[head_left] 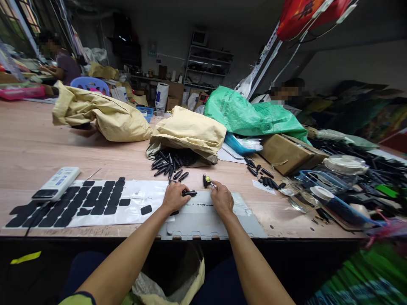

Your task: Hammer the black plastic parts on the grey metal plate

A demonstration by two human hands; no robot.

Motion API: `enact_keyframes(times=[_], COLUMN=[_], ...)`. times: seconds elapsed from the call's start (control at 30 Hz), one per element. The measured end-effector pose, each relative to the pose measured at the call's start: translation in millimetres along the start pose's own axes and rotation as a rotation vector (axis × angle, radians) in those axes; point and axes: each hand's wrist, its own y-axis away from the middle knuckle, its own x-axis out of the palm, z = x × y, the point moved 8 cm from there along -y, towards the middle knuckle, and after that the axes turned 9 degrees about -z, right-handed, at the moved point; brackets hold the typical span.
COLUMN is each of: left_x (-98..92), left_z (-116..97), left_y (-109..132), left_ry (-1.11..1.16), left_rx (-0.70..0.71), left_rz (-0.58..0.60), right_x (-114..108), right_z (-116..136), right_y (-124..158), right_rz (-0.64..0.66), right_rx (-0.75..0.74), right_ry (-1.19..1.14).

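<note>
My left hand (pixel 174 197) is closed on a slim black tube-like part (pixel 190 193), whose end sticks out to the right past the fingers. My right hand (pixel 221 198) pinches a small tool with a metal shaft and a round yellow end (pixel 208 179); its exact kind is too small to make out. Both hands are over a grey board (pixel 203 220) at the table's front edge. Just beyond my right hand lies a small black piece (pixel 204 181). Farther back, several similar black parts (pixel 168 165) spill from the mouth of a tan sack (pixel 187 129).
A white sheet with black stickers (pixel 104 197) and a white device (pixel 57 184) lie left. Another tan sack (pixel 117 118), a green sack (pixel 244 112) and a cardboard box (pixel 289 152) stand behind. Jars (pixel 343 167) crowd the right. Two people sit farther off.
</note>
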Motion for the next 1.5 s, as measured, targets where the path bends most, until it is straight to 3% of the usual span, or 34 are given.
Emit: enact_keyframes(times=[0.2, 0.5, 0.73, 0.9, 1.1, 1.33, 1.5], left_x=[-0.2, 0.1, -1.5, -2.1, -2.0, 1.4, 2.5], left_z=[0.3, 0.9, -1.8, -1.8, 1.3, 3.3, 5.1], left_y=[-0.3, -0.8, -0.6, -0.1, 0.0, -1.6, -1.5], left_ry=[0.007, -0.009, 0.006, 0.019, 0.038, 0.052, 0.046], left_rx=[-0.007, -0.011, 0.001, -0.03, -0.066, -0.069, -0.089], left_rz=[-0.003, 0.0, 0.01, 0.026, 0.024, 0.024, 0.031], right_x=[5.0, 1.1, -10.7, -15.2, -28.3, -22.9, -24.3], right_z=[9.2, 3.7, 16.9, 25.1, 33.1, 31.5, 47.6], right_y=[2.0, 3.2, 29.0, 46.0, 52.4, 52.7, 63.3], right_rz=[0.062, 0.059, 0.056, 0.055, -0.069, -0.033, -0.052], right_rx=[-0.012, 0.007, -0.12, -0.219, -0.306, -0.289, -0.363], right_ry=[-0.146, -0.249, -0.439, -0.452, -0.498, -0.42, -0.453])
